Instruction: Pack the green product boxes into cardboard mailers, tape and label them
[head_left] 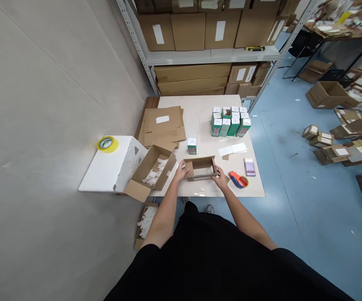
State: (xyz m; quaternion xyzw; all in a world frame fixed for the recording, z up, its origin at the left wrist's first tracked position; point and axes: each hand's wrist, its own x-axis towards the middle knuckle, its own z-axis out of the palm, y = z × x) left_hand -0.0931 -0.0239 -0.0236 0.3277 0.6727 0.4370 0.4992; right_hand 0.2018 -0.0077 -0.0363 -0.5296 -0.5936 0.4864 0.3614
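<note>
Between my two hands is a small brown cardboard box (191,165), held just above or on the front of the table; I see into it, and something pale shows inside. My left hand (180,170) grips its left end, and my right hand (221,177) grips its right end. Behind the box stands a single small green and white carton (192,146). A group of similar green and white cartons (227,126) stands at the back right. To the right of my right hand lies a red and blue tape dispenser (238,179).
Left of my hands, an open carton (137,189) holds white paper-like pieces. Behind it lie flattened cardboard boxes (168,129). A yellow tape roll (107,144) rests on a white block (97,173). White label sheets (232,149) and a purple stack (250,167) lie to the right. Loaded shelves (212,56) stand behind.
</note>
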